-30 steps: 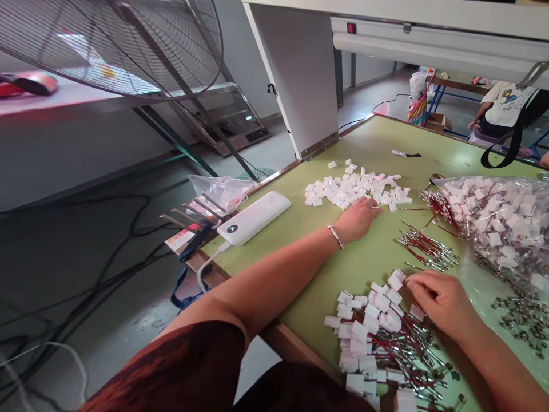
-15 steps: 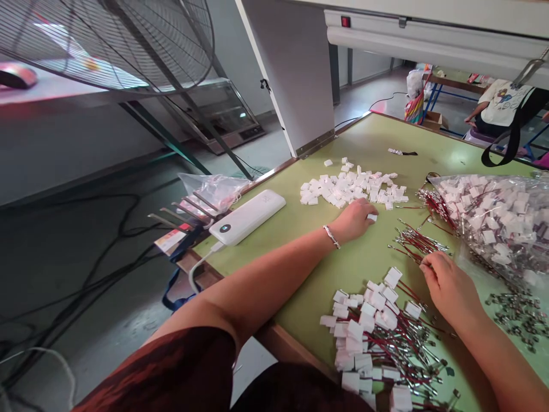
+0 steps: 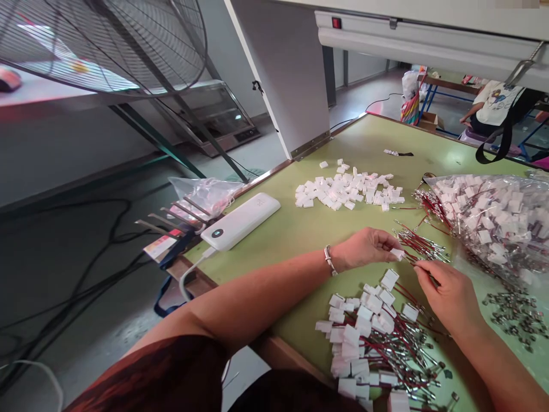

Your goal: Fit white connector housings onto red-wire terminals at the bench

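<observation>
My left hand (image 3: 369,248) pinches a small white plastic connector housing (image 3: 397,253) between thumb and fingers. Close beside it, my right hand (image 3: 446,292) is closed on a thin red wire (image 3: 410,259), whose end points at the housing; whether the two touch I cannot make out. Just beyond lies a small bundle of red wires with metal ends (image 3: 424,245). Nearer to me is a heap of white housings with red wires attached (image 3: 364,320). Loose white housings (image 3: 343,189) are spread farther back on the green table (image 3: 274,263).
A clear bag of white housings (image 3: 497,212) sits at the right, above a scatter of small metal parts (image 3: 512,315). A white power bank (image 3: 241,221) with a cable lies at the table's left edge. A fan (image 3: 141,46) stands upper left; a person (image 3: 493,106) sits far right.
My left hand has moved from the loose housings toward me and to the right, bringing a white housing up to my right hand. The right hand now holds a red wire away from the bundle.
</observation>
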Demonstrator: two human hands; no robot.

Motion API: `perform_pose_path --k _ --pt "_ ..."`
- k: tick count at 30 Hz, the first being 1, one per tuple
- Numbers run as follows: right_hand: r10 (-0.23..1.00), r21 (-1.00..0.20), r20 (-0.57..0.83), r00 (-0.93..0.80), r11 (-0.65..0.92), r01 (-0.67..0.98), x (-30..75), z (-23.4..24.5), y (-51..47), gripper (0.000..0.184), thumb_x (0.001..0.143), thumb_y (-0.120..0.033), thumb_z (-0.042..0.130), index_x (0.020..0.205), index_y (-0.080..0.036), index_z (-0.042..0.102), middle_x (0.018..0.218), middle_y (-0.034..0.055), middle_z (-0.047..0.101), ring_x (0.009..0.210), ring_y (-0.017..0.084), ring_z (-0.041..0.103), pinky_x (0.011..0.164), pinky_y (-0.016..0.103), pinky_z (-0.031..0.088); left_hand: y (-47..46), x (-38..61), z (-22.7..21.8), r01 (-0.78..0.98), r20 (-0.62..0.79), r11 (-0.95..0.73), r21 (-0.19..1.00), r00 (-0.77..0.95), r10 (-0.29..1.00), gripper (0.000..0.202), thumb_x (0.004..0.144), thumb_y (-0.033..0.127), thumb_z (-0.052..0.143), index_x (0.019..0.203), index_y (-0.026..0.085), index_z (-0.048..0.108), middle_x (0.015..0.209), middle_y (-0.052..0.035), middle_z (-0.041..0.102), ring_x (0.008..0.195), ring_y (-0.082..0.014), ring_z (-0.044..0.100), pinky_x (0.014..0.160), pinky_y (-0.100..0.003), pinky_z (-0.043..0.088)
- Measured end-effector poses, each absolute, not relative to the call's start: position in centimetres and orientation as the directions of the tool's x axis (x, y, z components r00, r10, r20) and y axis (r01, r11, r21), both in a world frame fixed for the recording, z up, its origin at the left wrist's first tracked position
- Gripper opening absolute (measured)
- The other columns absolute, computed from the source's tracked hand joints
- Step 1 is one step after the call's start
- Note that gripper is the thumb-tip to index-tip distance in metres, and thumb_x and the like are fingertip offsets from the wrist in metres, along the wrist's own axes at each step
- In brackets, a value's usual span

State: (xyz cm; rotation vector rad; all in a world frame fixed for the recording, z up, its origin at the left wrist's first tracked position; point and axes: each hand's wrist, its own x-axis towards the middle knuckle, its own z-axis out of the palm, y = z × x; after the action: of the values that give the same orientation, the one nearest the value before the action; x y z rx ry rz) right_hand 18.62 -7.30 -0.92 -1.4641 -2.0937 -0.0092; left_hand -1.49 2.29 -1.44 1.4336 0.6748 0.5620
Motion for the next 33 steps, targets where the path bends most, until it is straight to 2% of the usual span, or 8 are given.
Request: perform_pose_path --k 4,8,10,12,17,23,27,33 --pt "0.827 -0.142 0.489 -0.279 0.391 0.909 18.8 -1.0 -7.3 0.022 0.095 -0.023 0.048 0.085 -0.019 0.067 0.075 0.0039 0.07 0.066 0.015 0.062 0.062 0.027 0.043 2.4 -1.7 -1.4 0.047 -0.044 0.016 0.999 0.711 0.702 0.02 0.069 0.023 0.074 0.088 0.016 0.071 0.067 0.0029 0.06 0.062 -0.0075 0.05 0.062 -0.023 0.042" --pt "0.755 0.108 0.558 -0.345 0.346 0.932 18.2 -0.7 -7.6 0.024 0.095 -0.02 0.049 0.077 -0.018 0.066 0.068 0.0029 0.065 0.061 0.013 0.058 0.058 0.027 0.036 2.4 -1.7 -1.5 0.094 -0.054 -0.02 0.995 0.722 0.689 0.027 0.065 0.026 0.078 0.088 0.016 0.071 0.063 0.0041 0.058 0.06 -0.0077 0.048 0.059 -0.023 0.04" --pt "0.744 0.159 0.551 -0.378 0.35 0.923 17.9 -0.7 -7.7 0.025 0.095 -0.02 0.048 0.076 -0.017 0.064 0.065 0.0028 0.063 0.058 0.013 0.056 0.056 0.027 0.034 2.3 -1.6 -1.5 0.125 -0.073 -0.028 0.992 0.733 0.677 0.027 0.065 0.027 0.078 0.089 0.016 0.072 0.062 0.0043 0.058 0.059 -0.0077 0.048 0.059 -0.023 0.04" --pt "0.764 0.118 0.517 -0.386 0.383 0.916 17.7 -1.0 -7.6 0.026 0.097 -0.02 0.044 0.077 -0.017 0.062 0.064 0.0025 0.062 0.056 0.013 0.056 0.054 0.027 0.034 2.2 -1.5 -1.6 0.154 -0.09 -0.039 0.987 0.745 0.661 0.026 0.067 0.027 0.076 0.091 0.015 0.072 0.062 0.004 0.058 0.059 -0.0077 0.048 0.058 -0.023 0.039" --pt "0.793 -0.105 0.502 -0.344 0.451 0.887 18.0 -2.2 -7.3 0.025 0.098 -0.024 0.038 0.085 -0.018 0.059 0.069 0.0021 0.067 0.057 0.013 0.061 0.055 0.025 0.039 2.0 -1.3 -2.0 0.165 -0.122 -0.012 0.986 0.772 0.624 0.023 0.073 0.025 0.072 0.095 0.017 0.072 0.063 0.0037 0.061 0.057 -0.0073 0.052 0.055 -0.022 0.04" --pt "0.769 -0.096 0.525 -0.365 0.48 0.872 18.5 -3.1 -7.2 0.03 0.099 -0.029 0.036 0.086 -0.018 0.06 0.064 0.0022 0.068 0.051 0.014 0.062 0.05 0.026 0.04 2.0 -0.9 -2.4 0.187 -0.203 0.088 0.978 0.784 0.587 0.019 0.074 0.02 0.071 0.093 0.016 0.071 0.06 0.0046 0.061 0.053 -0.0061 0.054 0.053 -0.02 0.043" --pt "0.789 -0.139 0.532 -0.308 0.44 0.887 18.6 -3.2 -7.1 0.03 0.098 -0.033 0.038 0.087 -0.018 0.062 0.066 0.0035 0.07 0.05 0.015 0.063 0.05 0.027 0.041 1.8 -0.7 -2.3 0.144 -0.184 0.115 0.983 0.752 0.633 0.019 0.075 0.017 0.072 0.094 0.017 0.071 0.061 0.0044 0.062 0.053 -0.0061 0.055 0.054 -0.02 0.043" --pt "0.885 -0.403 0.418 -0.203 0.381 0.832 18.3 -2.2 -6.8 0.027 0.095 -0.032 0.042 0.085 -0.02 0.064 0.069 0.0026 0.071 0.057 0.015 0.063 0.055 0.025 0.045 2.2 -1.2 -2.2 -0.019 -0.147 0.264 0.964 0.793 0.592 0.017 0.075 0.018 0.075 0.092 0.016 0.071 0.062 0.0038 0.064 0.054 -0.0056 0.056 0.056 -0.02 0.045"
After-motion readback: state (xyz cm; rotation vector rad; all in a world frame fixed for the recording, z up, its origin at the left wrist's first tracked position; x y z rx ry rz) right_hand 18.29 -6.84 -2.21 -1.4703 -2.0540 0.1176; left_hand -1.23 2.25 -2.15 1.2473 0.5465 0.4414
